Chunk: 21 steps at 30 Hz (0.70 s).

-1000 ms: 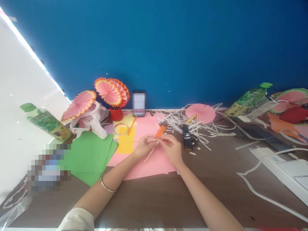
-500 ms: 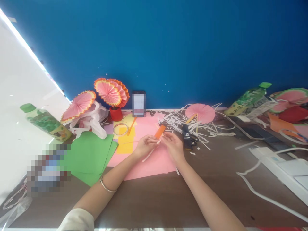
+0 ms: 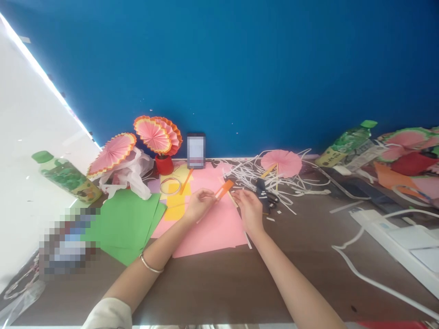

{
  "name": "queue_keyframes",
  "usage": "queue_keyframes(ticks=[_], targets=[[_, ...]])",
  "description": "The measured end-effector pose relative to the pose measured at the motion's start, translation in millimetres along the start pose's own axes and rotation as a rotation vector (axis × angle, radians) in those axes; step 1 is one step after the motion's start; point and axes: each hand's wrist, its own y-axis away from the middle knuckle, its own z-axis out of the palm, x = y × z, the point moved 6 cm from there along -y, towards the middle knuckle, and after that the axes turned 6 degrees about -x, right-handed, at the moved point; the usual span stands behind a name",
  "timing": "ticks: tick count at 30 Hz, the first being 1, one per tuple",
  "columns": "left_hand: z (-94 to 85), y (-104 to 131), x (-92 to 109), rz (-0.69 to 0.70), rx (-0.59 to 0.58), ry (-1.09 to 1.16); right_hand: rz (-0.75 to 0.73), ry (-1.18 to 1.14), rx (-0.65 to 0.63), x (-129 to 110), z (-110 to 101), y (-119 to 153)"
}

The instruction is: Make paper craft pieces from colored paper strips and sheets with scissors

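My left hand [image 3: 200, 204] pinches a small folded piece of orange paper [image 3: 226, 186] by its lower end. A narrow white band runs along part of that paper. Just to the right, my right hand [image 3: 249, 209] has its thumb and fingers closed on a thin pale strip [image 3: 234, 199]. A gap separates the two hands. Beneath them lie pink paper sheets [image 3: 212, 235], with yellow paper [image 3: 176, 211] to the left. Black-handled scissors [image 3: 271, 200] lie partly hidden behind my right hand.
Green sheets [image 3: 120, 219] lie at left near a plastic bag [image 3: 132, 176] and a bottle [image 3: 66, 178]. Paper rosettes stand in a red pot [image 3: 164, 165] beside a propped phone [image 3: 196, 151]. White strips [image 3: 247, 171] and a pink rosette [image 3: 281, 163] lie behind; a power strip [image 3: 387, 237] is right.
My hands have moved apart. The orange paper stays with my left hand, while my right hand has drawn away to the right with a thin pale strip. The view has shifted slightly.
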Motion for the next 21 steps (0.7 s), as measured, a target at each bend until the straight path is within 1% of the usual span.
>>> queue_keyframes(ticks=[2,4,5,6,7,8,10,11,13,15,18,21], targets=[[-13.2,-6.0,11.5,0.029,0.064,0.047,-0.006,0.076,0.000,-0.9,-1.5,-0.2],[-32.6,-13.4,23.6,0.093,0.125,0.008,-0.061,0.229,-0.036,-6.5,1.9,2.0],[-44.7,-17.0,28.9,0.128,0.169,-0.062,-0.109,0.319,-0.063,-10.8,5.5,4.0],[-58.5,-20.0,32.6,0.151,0.237,-0.129,-0.163,0.408,-0.092,-15.3,9.9,6.5],[-70.2,-23.4,34.8,0.161,0.273,-0.198,-0.215,0.488,-0.122,-19.4,14.7,9.3],[-80.9,-26.5,36.2,0.164,0.304,-0.276,-0.259,0.552,-0.149,-22.7,19.2,11.9],[-95.6,-32.1,38.1,0.159,0.325,-0.463,-0.315,0.637,-0.188,-27.0,26.0,15.9],[-99.5,-34.3,39.3,0.163,0.321,-0.544,-0.327,0.661,-0.200,-28.1,28.0,17.1],[-101.6,-37.4,42.3,0.165,0.291,-0.703,-0.336,0.686,-0.211,-29.5,29.6,18.0],[-99.0,-38.1,47.6,0.178,0.261,-0.886,-0.341,0.694,-0.208,-30.5,29.0,17.7],[-92.5,-34.6,57.4,0.243,0.233,-1.164,-0.342,0.689,-0.188,-31.2,26.5,16.5],[-89.2,-29.0,59.6,0.266,0.193,-1.352,-0.331,0.683,-0.161,-30.4,24.1,15.2]])
